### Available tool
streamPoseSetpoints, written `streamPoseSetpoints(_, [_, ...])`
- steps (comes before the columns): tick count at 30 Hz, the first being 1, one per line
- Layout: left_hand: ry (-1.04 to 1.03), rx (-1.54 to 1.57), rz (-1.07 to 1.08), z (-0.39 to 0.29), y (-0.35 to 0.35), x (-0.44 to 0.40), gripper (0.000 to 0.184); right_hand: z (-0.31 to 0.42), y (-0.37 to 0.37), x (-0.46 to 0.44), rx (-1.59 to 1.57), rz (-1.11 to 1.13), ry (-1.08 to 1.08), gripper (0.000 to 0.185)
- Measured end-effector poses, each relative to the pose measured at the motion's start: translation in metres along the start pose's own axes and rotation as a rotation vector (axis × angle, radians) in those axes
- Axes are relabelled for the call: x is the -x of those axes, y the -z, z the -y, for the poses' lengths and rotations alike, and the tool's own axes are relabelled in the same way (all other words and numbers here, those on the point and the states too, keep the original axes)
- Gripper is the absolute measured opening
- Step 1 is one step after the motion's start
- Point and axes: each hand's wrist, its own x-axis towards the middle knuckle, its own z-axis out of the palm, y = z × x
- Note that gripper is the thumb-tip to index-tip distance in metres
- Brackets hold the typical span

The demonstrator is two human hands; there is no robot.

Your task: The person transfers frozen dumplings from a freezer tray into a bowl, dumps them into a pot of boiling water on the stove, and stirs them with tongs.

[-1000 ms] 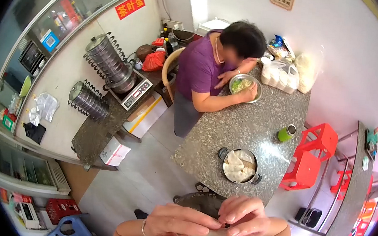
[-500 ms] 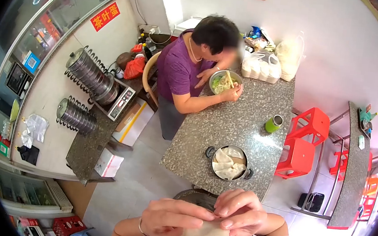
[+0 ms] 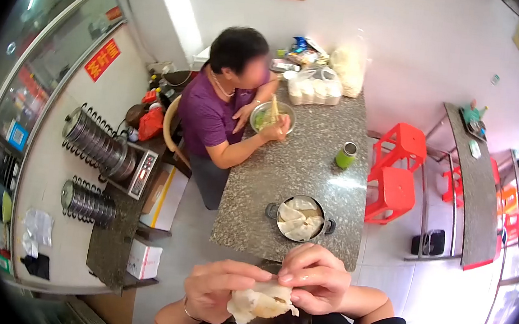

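While our left hand (image 3: 217,287) and right hand (image 3: 317,281) pinch a pale, doughy sheet (image 3: 258,305) just short of the speckled table (image 3: 257,184), we could see it split (its lower edge looks ragged) if we tug its top edge too hard.

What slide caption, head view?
Both hands hold a pale, dough-like sheet; a two-handled pan sits on the table ahead.

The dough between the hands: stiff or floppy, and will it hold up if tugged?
The dough is probably floppy: its free edge looks wavy between the left hand and right hand. It may tear if tugged, since that edge is ragged and looks thin.
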Motion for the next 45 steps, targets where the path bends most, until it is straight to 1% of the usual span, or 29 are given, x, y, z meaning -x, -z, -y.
streamPoseSetpoints(2, [-0.004,-0.023,0.040,-0.004,0.005,0.003,0.029,0.007,-0.010,0.007,0.088,-0.049,0.007,0.029])
streamPoseSetpoints(7, [-0.016,0.034,0.139,-0.009,0.015,0.010,0.032,0.029,-0.035,0.023,0.262,-0.156,-0.011,0.030])
streamPoseSetpoints(9, [0.021,0.102,0.197,-0.008,0.018,0.016,0.032,0.034,-0.046,0.033,0.330,-0.235,0.017,0.029])
streamPoseSetpoints(13, [0.047,0.173,0.269,-0.003,0.016,0.027,0.035,0.050,-0.064,0.054,0.447,-0.336,-0.015,0.029])
streamPoseSetpoints(14, [0.079,0.188,0.286,-0.004,0.016,0.029,0.034,0.053,-0.067,0.061,0.484,-0.351,-0.036,0.031])
streamPoseSetpoints(17, [0.081,0.240,0.330,0.001,0.013,0.037,0.034,0.060,-0.078,0.075,0.548,-0.410,-0.048,0.032])
streamPoseSetpoints(24, [0.088,0.256,0.433,-0.002,-0.001,0.047,0.033,0.078,-0.085,0.099,0.643,-0.455,-0.077,0.030])
streamPoseSetpoints(26, [0.199,0.334,0.455,-0.005,-0.013,0.048,0.032,0.083,-0.079,0.110,0.663,-0.503,-0.117,0.028])
streamPoseSetpoints(27, [0.174,0.315,0.439,-0.005,-0.018,0.050,0.032,0.085,-0.078,0.116,0.651,-0.482,-0.092,0.028])
streamPoseSetpoints(29, [0.143,0.252,0.469,0.003,-0.033,0.050,0.032,0.087,-0.064,0.124,0.653,-0.545,-0.084,0.025])
streamPoseSetpoints(30, [0.178,0.317,0.431,0.002,-0.045,0.051,0.032,0.091,-0.059,0.129,0.632,-0.522,-0.078,0.025])
streamPoseSetpoints(32, [0.192,0.279,0.407,0.001,-0.066,0.049,0.031,0.097,-0.044,0.139,0.609,-0.633,-0.152,0.022])
streamPoseSetpoints(33, [0.216,0.260,0.415,0.001,-0.078,0.047,0.030,0.101,-0.033,0.142,0.595,-0.616,-0.150,0.022])
streamPoseSetpoints(35, [0.182,0.253,0.400,0.010,-0.107,0.047,0.031,0.109,-0.008,0.152,0.622,-0.639,-0.145,0.021])
streamPoseSetpoints(36, [0.201,0.307,0.398,0.013,-0.124,0.047,0.031,0.117,0.006,0.158,0.622,-0.637,-0.167,0.021])
streamPoseSetpoints(38, [0.203,0.352,0.374,0.018,-0.161,0.043,0.032,0.131,0.040,0.167,0.639,-0.600,-0.159,0.020])
streamPoseSetpoints(40, [0.282,0.408,0.326,0.024,-0.197,0.044,0.033,0.143,0.076,0.174,0.653,-0.587,-0.140,0.020])
streamPoseSetpoints(42, [0.260,0.377,0.296,0.032,-0.229,0.039,0.033,0.154,0.112,0.182,0.677,-0.467,-0.127,0.018])
streamPoseSetpoints(43, [0.252,0.364,0.272,0.036,-0.245,0.039,0.034,0.157,0.127,0.185,0.676,-0.465,-0.136,0.018])
streamPoseSetpoints(44, [0.295,0.402,0.226,0.039,-0.258,0.039,0.034,0.160,0.141,0.186,0.669,-0.428,-0.128,0.018])
streamPoseSetpoints(45, [0.254,0.335,0.230,0.040,-0.267,0.036,0.035,0.164,0.154,0.187,0.672,-0.403,-0.132,0.018])
